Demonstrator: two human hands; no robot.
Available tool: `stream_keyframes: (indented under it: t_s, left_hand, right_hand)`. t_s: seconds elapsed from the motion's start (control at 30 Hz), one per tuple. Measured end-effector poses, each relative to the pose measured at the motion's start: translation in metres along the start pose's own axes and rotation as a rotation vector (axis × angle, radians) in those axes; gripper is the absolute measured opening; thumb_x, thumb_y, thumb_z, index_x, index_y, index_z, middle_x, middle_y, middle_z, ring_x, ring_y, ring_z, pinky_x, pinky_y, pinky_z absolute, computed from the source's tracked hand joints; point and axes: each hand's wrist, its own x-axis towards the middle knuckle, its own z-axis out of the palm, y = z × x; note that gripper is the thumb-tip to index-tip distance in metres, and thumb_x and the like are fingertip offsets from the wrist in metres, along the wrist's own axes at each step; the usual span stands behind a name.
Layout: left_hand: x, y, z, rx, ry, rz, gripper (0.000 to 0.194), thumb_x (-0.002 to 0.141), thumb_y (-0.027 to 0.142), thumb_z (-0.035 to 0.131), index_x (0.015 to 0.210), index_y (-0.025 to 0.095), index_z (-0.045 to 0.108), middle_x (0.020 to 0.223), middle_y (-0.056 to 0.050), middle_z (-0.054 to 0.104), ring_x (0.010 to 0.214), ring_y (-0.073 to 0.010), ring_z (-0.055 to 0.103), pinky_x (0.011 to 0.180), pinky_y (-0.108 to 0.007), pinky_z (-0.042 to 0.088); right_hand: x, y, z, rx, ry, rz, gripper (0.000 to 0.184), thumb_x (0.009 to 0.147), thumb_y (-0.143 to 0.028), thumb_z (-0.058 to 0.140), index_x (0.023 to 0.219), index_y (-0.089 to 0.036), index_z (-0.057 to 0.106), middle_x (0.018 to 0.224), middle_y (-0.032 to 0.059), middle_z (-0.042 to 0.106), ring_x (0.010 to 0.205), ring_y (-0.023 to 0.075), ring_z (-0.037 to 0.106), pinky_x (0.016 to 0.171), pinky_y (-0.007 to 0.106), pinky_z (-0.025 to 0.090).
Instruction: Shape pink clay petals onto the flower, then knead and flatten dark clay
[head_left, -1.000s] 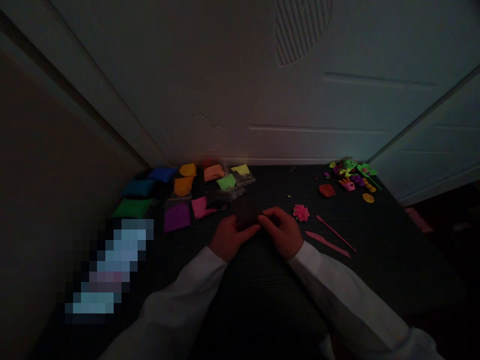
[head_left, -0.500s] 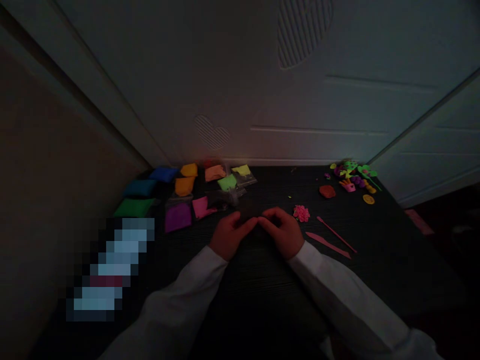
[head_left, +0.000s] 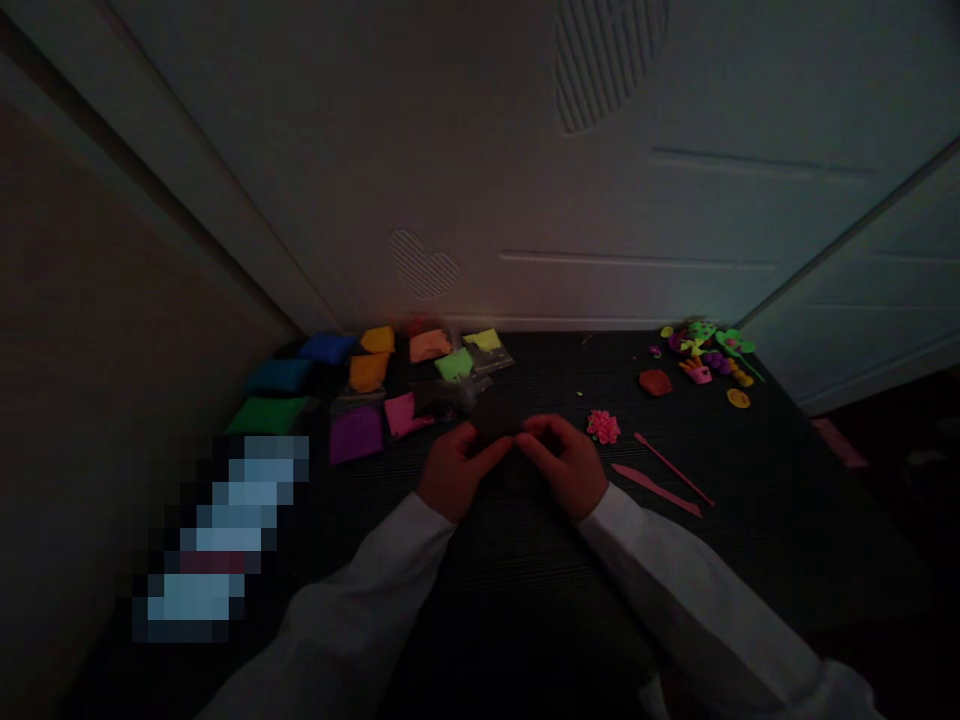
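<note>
Near the middle of the dark table, a flat, dark brown piece of modelling clay (head_left: 495,414) is pinched between both hands. My left hand (head_left: 454,472) has its thumb and fingers closed on the left side of it. On the other side my right hand (head_left: 564,466) grips the edge, the two thumb tips nearly touching. Part of the clay shows below the thumbs, but its outline fades into the dark tabletop. Just right of my right hand lies a pink clay flower (head_left: 604,427). Two pink modelling tools, a flat blade (head_left: 658,490) and a thin stick (head_left: 673,468), lie beside it.
Coloured clay packets, among them a purple one (head_left: 356,433) and a green one (head_left: 268,414), fill the table's left and back. A red lump (head_left: 655,382) and small clay figures (head_left: 709,350) sit at the back right. A white panelled wall (head_left: 630,220) rises behind.
The dark clay has turned slightly in my fingers, and more of it shows above and below the thumbs. Both hands stay in nearly the same place.
</note>
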Motion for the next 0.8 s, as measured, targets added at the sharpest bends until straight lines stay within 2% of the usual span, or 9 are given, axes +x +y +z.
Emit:
stream_keyframes:
  t_s: [0.13,0.33,0.47,0.57,0.8]
  left_hand:
    - [-0.0003,-0.0031,0.0006,-0.039,-0.059,0.016,0.029,0.069,0.029,0.061,0.095,0.017,0.058,0.096,-0.003,0.065,0.088,-0.019,0.059,0.078,-0.029,0.046]
    - [0.0013,-0.0077,0.0,-0.053,-0.072,0.024,0.033,0.07,0.029,0.06,0.1,0.017,0.056,0.101,-0.004,0.063,0.091,-0.0201,0.058,0.08,-0.031,0.045]
    - [0.0002,-0.0069,0.0017,-0.048,-0.097,0.036,0.035,0.069,0.028,0.061,0.101,0.017,0.056,0.102,-0.004,0.063,0.093,-0.0202,0.057,0.083,-0.031,0.044]
    - [-0.0009,-0.0058,0.0034,-0.045,-0.11,0.046,0.037,0.069,0.029,0.06,0.104,0.016,0.055,0.103,-0.005,0.063,0.094,-0.021,0.057,0.084,-0.032,0.043]
    - [0.0008,-0.005,0.0001,-0.009,-0.054,0.052,0.034,0.068,0.031,0.061,0.099,0.016,0.058,0.098,-0.004,0.064,0.091,-0.0203,0.058,0.083,-0.032,0.044]
  right_hand:
    - [-0.0007,-0.0001,0.0002,-0.005,0.0,0.004,0.02,0.073,-0.039,0.054,0.074,-0.019,0.056,0.068,-0.0001,0.056,0.063,0.0126,0.051,0.058,0.024,0.04]
    - [-0.0007,-0.0019,-0.0011,-0.033,0.017,-0.022,0.021,0.08,-0.036,0.045,0.077,-0.019,0.058,0.072,0.0004,0.058,0.069,0.0129,0.052,0.063,0.024,0.04]
    - [-0.0004,0.0013,0.0003,-0.027,0.022,-0.019,0.023,0.075,-0.04,0.051,0.085,-0.019,0.056,0.072,-0.0005,0.057,0.066,0.0124,0.052,0.059,0.023,0.041]
    - [-0.0001,0.0042,0.0014,-0.036,0.042,-0.013,0.025,0.073,-0.041,0.054,0.084,-0.019,0.055,0.07,-0.0007,0.056,0.064,0.0124,0.052,0.058,0.024,0.041]
    - [-0.0003,-0.0004,-0.0005,-0.085,0.024,-0.061,0.019,0.078,-0.034,0.049,0.081,-0.018,0.058,0.076,0.0017,0.059,0.071,0.0139,0.054,0.066,0.026,0.041]
